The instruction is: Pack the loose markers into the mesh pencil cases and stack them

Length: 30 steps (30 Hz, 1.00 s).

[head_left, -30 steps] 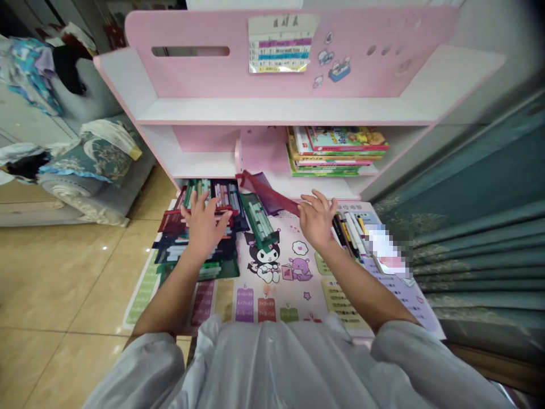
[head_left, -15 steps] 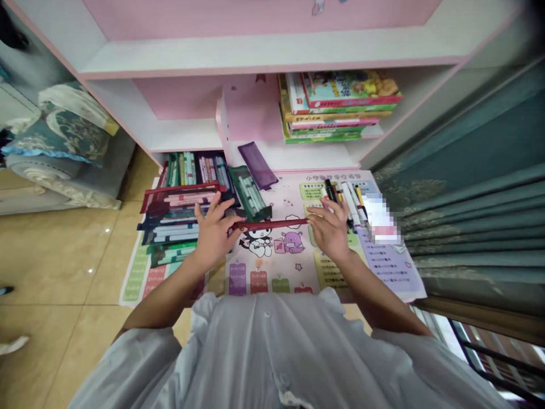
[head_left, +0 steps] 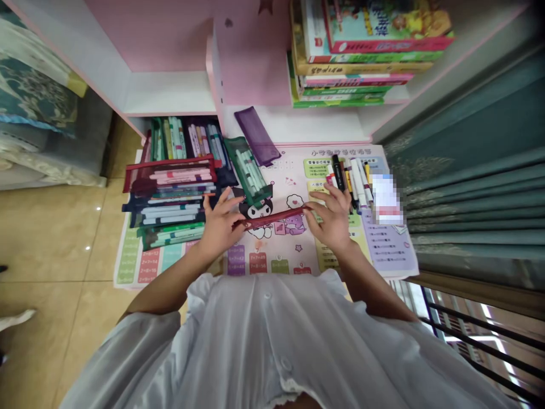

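A dark red mesh pencil pouch (head_left: 276, 218), seen nearly edge-on, is stretched between my two hands above the desk mat. My left hand (head_left: 222, 222) pinches its left end between thumb and finger, the other fingers spread. At the right end my right hand (head_left: 331, 218) pinches it in the same way, slightly higher. Left of my left hand lie several mesh pouches filled with markers, among them a red pouch (head_left: 170, 175) and a blue one (head_left: 170, 213). A green pouch with markers (head_left: 249, 173) lies just beyond the held pouch, and a flat purple pouch (head_left: 258, 136) lies behind it.
Loose markers (head_left: 360, 182) lie beyond my right hand, beside a blurred-out phone-like rectangle (head_left: 387, 199). A printed mat (head_left: 298, 261) covers the desk. Stacked books (head_left: 353, 79) stand on the shelf (head_left: 315, 125) at the back. A teal curtain (head_left: 468, 170) hangs at right.
The view has tilted down and closer to the desk. The red pouch has gone from nearly level to tilted, its right end higher. Both hands keep their pinch on it.
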Motion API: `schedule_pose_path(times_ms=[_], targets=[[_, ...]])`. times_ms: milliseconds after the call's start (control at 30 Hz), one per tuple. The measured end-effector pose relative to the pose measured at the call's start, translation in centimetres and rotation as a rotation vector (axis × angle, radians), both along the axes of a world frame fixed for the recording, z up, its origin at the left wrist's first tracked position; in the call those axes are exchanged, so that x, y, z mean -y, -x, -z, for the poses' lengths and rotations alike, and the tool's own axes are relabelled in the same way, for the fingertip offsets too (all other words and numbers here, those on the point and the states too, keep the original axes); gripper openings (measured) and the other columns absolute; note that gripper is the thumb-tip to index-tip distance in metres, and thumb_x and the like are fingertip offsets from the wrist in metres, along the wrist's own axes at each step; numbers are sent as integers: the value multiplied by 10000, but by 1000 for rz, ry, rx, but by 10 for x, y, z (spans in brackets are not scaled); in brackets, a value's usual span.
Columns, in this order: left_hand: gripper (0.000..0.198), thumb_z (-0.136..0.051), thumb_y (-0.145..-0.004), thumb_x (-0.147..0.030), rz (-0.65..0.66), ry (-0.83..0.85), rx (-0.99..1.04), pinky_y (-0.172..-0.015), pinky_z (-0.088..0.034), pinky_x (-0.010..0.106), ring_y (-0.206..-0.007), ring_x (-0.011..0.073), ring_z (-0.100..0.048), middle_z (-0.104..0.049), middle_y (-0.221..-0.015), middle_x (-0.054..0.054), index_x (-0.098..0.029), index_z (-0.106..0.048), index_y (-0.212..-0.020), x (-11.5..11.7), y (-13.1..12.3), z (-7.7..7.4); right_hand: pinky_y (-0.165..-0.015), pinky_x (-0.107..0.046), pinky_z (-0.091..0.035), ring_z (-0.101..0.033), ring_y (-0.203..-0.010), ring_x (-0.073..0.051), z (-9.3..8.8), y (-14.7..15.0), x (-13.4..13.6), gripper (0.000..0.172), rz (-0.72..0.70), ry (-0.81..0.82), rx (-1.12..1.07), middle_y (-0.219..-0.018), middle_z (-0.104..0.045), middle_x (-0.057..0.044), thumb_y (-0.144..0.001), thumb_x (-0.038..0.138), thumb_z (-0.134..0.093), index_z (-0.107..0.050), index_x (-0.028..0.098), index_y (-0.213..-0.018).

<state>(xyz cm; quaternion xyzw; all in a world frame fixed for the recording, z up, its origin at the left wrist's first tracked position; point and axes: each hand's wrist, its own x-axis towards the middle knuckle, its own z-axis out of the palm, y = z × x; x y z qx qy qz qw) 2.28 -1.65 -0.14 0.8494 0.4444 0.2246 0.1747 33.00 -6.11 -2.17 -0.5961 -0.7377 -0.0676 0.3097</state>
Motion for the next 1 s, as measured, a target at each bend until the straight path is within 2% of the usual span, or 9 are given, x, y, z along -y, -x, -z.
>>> schedule_pose_path(times_ms=[100,167,233,367,600,733,833,1000], targets=[[110,-678,-856,-251,1,-6,27,-1200,-63,689,-1449,357,-409,-683,-1305,44,-241,-735,-763,1,1,1,-1120,-617,-317,-530,-1269,-348,-6,26,3,208,-40,-65,31,-1148,-688,-48,-854,470,-675,-715,267,-869],[104,-682,-851,-248,9,-24,32,-1206,-54,676,-1450,355,-408,-679,-1312,46,-241,-738,-763,2,1,1,-1144,-593,-303,-520,-1275,-340,-11,52,5,296,-167,-76,43,-1169,-683,-40,-826,554,-694,-700,260,-787],[98,-682,-848,-243,25,-36,25,-1205,-52,667,-1458,357,-396,-669,-1330,52,-242,-744,-772,2,1,0,-1182,-596,-221,-489,-1313,-346,-15,77,6,349,-285,-17,58,-1201,-685,-54,-834,573,-688,-686,239,-735],[123,-666,-869,-267,44,-39,20,-1197,-56,671,-1466,362,-381,-662,-1342,61,-244,-755,-787,3,1,-2,-1196,-623,-144,-383,-1413,-376,-21,108,-1,335,-331,132,59,-1306,-651,-89,-856,540,-680,-708,220,-761],[142,-642,-859,-271,63,-5,1,-1196,-52,677,-1459,373,-390,-667,-1333,70,-251,-763,-788,0,2,-7,-1168,-674,-189,-356,-1444,-390,-35,111,-6,276,-323,258,11,-1358,-632,-101,-935,389,-604,-711,220,-744],[149,-631,-853,-262,76,-6,7,-1200,-44,667,-1456,366,-397,-673,-1326,62,-259,-765,-787,-1,2,-6,-1169,-669,-201,-356,-1445,-390,-39,113,-6,205,-295,295,-17,-1356,-629,-113,-922,380,-623,-718,225,-828],[161,-618,-859,-259,75,-11,1,-1199,-45,667,-1456,359,-400,-678,-1317,62,-255,-757,-778,-1,2,-6,-1172,-673,-178,-350,-1450,-386,-38,113,-8,164,-301,296,-14,-1365,-626,-112,-924,364,-626,-725,234,-913],[187,-610,-875,-277,95,-33,-3,-1197,-44,675,-1449,362,-409,-672,-1328,58,-244,-745,-751,0,2,-7,-1183,-668,-130,-373,-1442,-361,-38,114,-10,183,-349,324,-26,-1325,-657,-78,-946,319,-598,-733,247,-847]])
